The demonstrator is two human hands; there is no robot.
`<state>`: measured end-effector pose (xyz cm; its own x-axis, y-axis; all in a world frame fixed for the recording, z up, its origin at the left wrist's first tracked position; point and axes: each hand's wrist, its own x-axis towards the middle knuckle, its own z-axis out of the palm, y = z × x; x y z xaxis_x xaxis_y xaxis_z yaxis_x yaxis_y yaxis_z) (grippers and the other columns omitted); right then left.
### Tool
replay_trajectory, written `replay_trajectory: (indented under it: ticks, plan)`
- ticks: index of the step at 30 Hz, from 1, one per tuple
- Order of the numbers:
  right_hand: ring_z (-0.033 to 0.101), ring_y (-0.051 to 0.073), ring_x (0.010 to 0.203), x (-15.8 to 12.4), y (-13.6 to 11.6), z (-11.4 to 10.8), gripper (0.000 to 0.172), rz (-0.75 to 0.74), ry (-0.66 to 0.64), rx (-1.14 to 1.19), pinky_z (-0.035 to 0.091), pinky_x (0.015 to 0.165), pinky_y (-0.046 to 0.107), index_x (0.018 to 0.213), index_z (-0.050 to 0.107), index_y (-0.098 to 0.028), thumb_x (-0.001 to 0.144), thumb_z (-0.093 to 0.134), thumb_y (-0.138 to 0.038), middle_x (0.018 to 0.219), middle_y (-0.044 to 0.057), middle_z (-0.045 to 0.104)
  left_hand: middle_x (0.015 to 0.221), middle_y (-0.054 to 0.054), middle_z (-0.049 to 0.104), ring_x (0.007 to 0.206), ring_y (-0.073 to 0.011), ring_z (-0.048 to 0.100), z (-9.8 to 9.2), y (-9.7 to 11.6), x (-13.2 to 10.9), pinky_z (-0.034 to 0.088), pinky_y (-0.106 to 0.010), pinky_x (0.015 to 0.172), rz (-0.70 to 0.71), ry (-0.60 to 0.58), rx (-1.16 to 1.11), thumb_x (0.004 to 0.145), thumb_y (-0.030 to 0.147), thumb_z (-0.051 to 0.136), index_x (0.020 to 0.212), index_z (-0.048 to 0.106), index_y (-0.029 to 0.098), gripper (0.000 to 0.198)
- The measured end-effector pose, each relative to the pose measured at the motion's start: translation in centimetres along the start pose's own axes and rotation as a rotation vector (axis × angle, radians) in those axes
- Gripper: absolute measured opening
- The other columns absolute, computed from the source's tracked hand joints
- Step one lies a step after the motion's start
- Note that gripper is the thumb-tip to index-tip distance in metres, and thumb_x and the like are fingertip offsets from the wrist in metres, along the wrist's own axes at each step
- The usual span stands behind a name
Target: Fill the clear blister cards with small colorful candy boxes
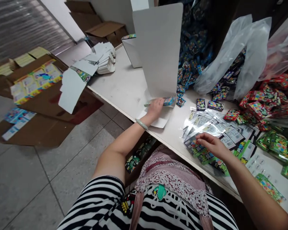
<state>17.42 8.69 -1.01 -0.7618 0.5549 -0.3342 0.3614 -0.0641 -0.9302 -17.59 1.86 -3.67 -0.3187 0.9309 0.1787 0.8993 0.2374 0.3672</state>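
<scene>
My left hand (156, 107) rests on the white table (120, 86) at the foot of a tall white cardboard sheet (158, 48) that stands upright. Its fingers are closed on the sheet's lower folded edge, where a small printed packet (169, 101) lies. My right hand (210, 143) hovers over a spread pile of shiny foil packets (213, 126) near the table's front edge. Its fingers are curled down onto the top packet, pinching it.
Heaps of small colourful packets lie at the back (189, 60) and right (266, 105), with clear plastic bags (242, 48) over them. Green packets (276, 143) sit far right. Folded white boxes (103, 57) stack at the table's far corner. Flattened cartons (38, 95) cover the tiled floor.
</scene>
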Motion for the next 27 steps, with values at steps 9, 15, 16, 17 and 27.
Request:
replay_trajectory:
  ticks: [9,15,16,17,27]
  plan:
    - [0.067,0.022,0.085,0.3,1.0,1.7,0.034,-0.137,-0.197,-0.267,0.054,0.077,0.036,0.098,0.069,-0.021,0.088,0.058,-0.051,0.094,0.007,0.073,0.168,-0.021,0.015,0.158,-0.0343,0.008,2.7,-1.4,-1.5,0.005,-0.06,0.126,0.049,-0.342,0.097,0.092,0.017,0.041,0.158,0.021,0.006,0.07]
    - [0.066,0.023,0.095,2.7,-1.0,4.6,0.021,-0.338,-0.189,-0.549,0.053,0.085,0.038,0.104,0.067,-0.02,0.096,0.051,-0.029,0.101,0.008,0.073,0.167,-0.017,0.025,0.156,-0.031,0.019,2.8,-1.7,-1.0,0.014,-0.055,0.127,0.036,-0.299,0.09,0.089,0.017,0.043,0.155,0.032,0.01,0.067]
    - [0.065,0.024,0.102,3.5,-1.7,5.7,0.022,-0.408,-0.171,-0.639,0.052,0.091,0.04,0.108,0.067,-0.019,0.096,0.05,-0.024,0.108,0.01,0.072,0.166,-0.016,0.027,0.156,-0.0304,0.021,2.7,-1.6,-1.0,0.015,-0.054,0.127,0.038,-0.29,0.11,0.09,0.015,0.041,0.154,0.034,0.01,0.065]
    - [0.062,0.026,0.11,4.5,-2.4,7.0,0.025,-0.475,-0.155,-0.743,0.05,0.096,0.041,0.114,0.067,-0.019,0.096,0.049,-0.02,0.117,0.011,0.071,0.165,-0.015,0.029,0.156,-0.0303,0.021,2.5,-1.4,-1.0,0.015,-0.054,0.127,0.04,-0.281,0.136,0.09,0.013,0.039,0.154,0.035,0.01,0.064]
    - [0.061,0.03,0.107,11.1,-3.9,12.7,0.03,-0.424,-0.15,-1.226,0.047,0.089,0.038,0.105,0.072,-0.012,0.099,0.05,-0.032,0.111,0.016,0.069,0.156,-0.017,0.044,0.146,-0.0345,0.037,-1.6,-6.6,-1.1,0.038,-0.052,0.116,0.084,-0.244,0.305,0.097,0.024,0.048,0.149,0.046,0.018,0.053]
